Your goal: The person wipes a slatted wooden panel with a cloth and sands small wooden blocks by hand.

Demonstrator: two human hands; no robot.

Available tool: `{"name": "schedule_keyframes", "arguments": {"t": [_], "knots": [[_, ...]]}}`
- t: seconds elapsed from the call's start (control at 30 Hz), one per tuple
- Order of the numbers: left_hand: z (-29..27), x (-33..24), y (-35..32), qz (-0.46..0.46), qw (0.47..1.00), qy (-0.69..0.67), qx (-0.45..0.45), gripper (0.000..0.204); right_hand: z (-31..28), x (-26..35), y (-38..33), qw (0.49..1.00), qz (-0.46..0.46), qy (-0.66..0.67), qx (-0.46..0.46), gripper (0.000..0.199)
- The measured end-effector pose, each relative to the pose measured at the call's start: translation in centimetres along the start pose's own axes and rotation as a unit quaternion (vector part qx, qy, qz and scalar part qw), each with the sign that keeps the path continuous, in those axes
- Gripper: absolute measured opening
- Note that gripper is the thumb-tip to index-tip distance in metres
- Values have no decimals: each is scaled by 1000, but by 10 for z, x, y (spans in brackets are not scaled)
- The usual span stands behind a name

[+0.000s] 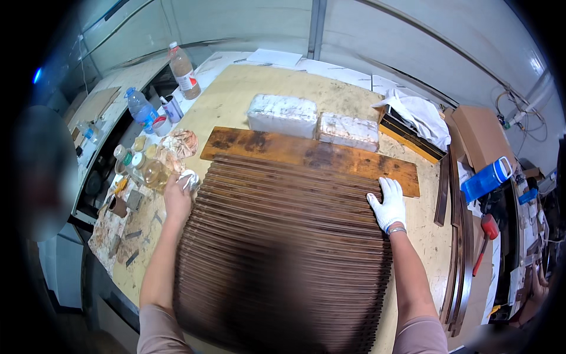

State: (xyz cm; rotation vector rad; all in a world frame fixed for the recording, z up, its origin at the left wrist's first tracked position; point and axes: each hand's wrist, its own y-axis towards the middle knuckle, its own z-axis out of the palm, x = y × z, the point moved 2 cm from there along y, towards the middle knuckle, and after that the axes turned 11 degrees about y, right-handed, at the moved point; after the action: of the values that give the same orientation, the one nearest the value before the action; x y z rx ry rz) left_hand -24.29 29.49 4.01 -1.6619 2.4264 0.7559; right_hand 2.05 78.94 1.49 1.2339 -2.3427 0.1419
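Note:
A broad row of dark brown wooden slats point(283, 218) lies side by side in front of me. Bare and closed, my left hand point(178, 199) grips a small white wad of cloth point(189, 179) at the far left corner of the slats. My right hand point(389, 205), in a white knitted glove, rests with fingers spread on their far right edge and holds nothing. Just beyond the slats lies a wide brown wooden board point(306, 152) with dark stains. The near slats are blurred by a dark shape in front of the camera.
Two white wrapped blocks point(282, 116) stand behind the board. Bottles point(152, 172) and a crumpled stained rag point(178, 143) are at the left. On the right are a box draped with white cloth point(421, 121), long dark strips point(463, 259), a blue bottle point(484, 180) and a red mallet point(489, 226).

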Motion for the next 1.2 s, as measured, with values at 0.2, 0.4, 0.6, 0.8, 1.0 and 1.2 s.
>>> {"name": "schedule_keyframes", "arguments": {"t": [0.2, 0.4, 0.6, 0.8, 1.0, 1.2], "knots": [[74, -219, -67, 315, 933, -158, 76, 45, 2, -3, 0, 1000, -10, -13, -4, 68], [71, -138, -62, 352, 936, -20, -13, 24, 3, -12, 0, 1000, -24, -5, -12, 68], [-18, -10, -31, -39, 997, -68, 24, 24, 5, -11, 1, 1000, -19, 2, -12, 67], [38, -195, -129, 377, 923, -76, 30, 33, 9, -2, 3, 999, -37, 3, -2, 67], [21, -20, -84, 34, 988, -108, 106, 23, 4, -16, 1, 1000, -25, -2, -17, 65], [-41, 23, -33, 7, 998, -45, -46, 18, 6, -10, 0, 999, -24, -10, -19, 65]]}}
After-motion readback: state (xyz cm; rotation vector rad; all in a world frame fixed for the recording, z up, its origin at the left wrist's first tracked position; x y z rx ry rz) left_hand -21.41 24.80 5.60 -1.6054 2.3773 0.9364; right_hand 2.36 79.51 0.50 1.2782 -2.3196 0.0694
